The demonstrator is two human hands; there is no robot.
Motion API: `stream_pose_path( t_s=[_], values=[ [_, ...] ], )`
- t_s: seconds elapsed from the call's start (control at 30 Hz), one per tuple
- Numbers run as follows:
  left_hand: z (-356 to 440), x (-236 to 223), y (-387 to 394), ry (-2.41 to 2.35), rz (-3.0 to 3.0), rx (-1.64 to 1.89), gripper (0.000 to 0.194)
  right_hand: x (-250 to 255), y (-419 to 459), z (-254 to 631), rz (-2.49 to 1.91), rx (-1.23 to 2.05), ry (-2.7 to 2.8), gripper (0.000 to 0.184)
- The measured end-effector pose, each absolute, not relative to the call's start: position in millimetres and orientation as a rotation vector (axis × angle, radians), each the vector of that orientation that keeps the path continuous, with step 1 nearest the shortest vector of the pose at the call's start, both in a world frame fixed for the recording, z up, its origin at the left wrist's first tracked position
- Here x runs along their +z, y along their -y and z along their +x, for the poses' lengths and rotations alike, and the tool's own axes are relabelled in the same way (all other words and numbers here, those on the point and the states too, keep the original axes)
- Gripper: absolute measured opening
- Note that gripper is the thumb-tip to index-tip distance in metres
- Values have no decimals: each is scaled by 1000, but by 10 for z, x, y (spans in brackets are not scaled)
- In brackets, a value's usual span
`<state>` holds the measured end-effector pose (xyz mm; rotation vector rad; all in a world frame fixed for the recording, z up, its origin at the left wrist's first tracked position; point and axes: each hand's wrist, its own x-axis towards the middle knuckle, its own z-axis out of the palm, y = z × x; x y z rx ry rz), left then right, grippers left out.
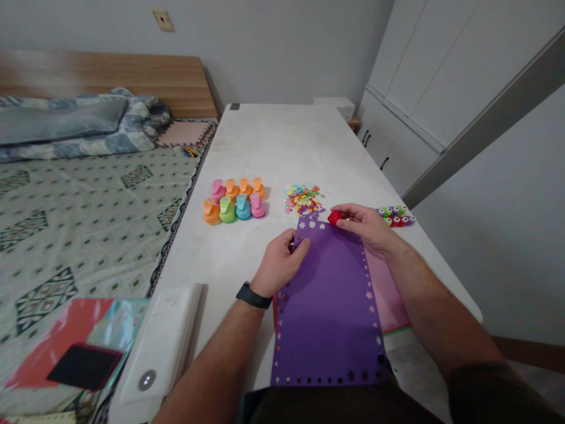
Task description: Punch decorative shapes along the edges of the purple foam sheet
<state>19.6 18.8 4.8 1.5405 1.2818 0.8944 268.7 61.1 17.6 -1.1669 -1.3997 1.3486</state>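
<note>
A purple sheet (329, 300) with small shapes punched along its edges lies before me, its near end overhanging the table's front. My left hand (286, 259) pinches its upper left edge, thumb on top. At the far edge, my right hand (364, 227) grips a small red craft punch (335, 217), set against the sheet beside a few punched holes. Whether the paper is inside the punch's slot I cannot tell. Just beyond lies a heap of colourful punched paper bits (304, 200). Pink paper (388, 288) shows beneath the purple sheet.
Several larger craft punches (233, 200) stand in two rows on the white table (282, 141). Small green, red and purple punches (397, 216) sit to the right. At the left front are a white machine (161, 341) and, on the bed, a dark phone-like slab (83, 366).
</note>
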Motion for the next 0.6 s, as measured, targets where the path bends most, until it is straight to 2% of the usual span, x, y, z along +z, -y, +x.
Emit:
stream_pose_path(
  t_s=[0.6],
  values=[
    [203, 75, -180, -1327, 1661, 901, 28, 129, -612, 2679, -1211, 1358, 1417, 37]
  ],
)
